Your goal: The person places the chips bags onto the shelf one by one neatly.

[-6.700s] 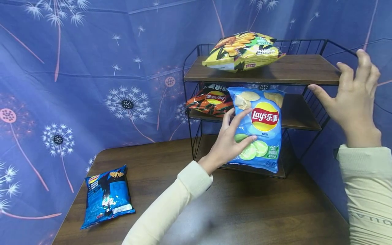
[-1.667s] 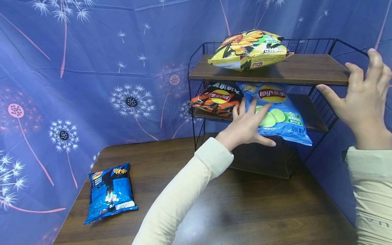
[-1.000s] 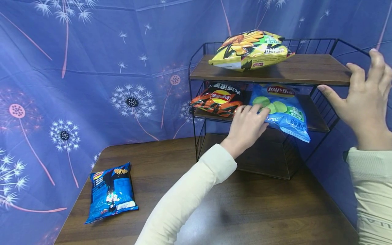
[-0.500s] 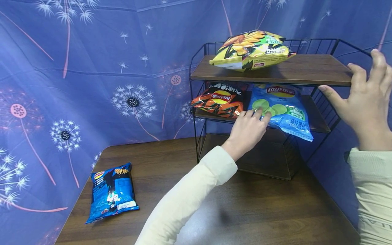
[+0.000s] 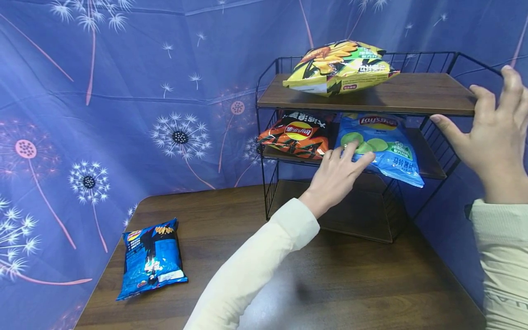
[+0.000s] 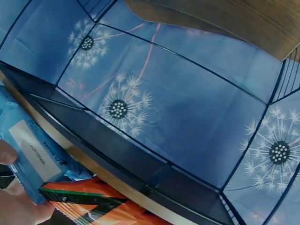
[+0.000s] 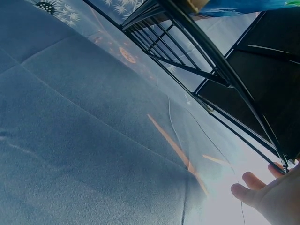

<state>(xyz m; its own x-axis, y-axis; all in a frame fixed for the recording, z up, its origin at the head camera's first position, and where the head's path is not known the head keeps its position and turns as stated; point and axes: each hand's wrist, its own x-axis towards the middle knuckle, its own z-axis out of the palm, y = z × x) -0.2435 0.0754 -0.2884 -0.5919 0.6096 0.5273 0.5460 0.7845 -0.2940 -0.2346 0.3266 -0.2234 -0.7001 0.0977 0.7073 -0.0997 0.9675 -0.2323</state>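
Blue bag [image 5: 388, 152] appears nearly shelved: left grip [image 5: 336, 174], spread against it, should push inward; right grip [image 5: 497, 137] also spread.

My head feed: bright; white glare, blue-and-black Lay's bag [image 5: 152, 259], eight o'clock; pale sheen, wooden tabletop [image 5: 280, 298], six o'clock. My right-wrist feed: washed-out patch, four o'clock.

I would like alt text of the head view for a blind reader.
A person's left hand touches a light blue chip bag on the middle shelf of a rack, beside an orange bag; the right hand is at the rack's right end. A yellow bag lies on the top shelf, and a darker blue bag on the table.
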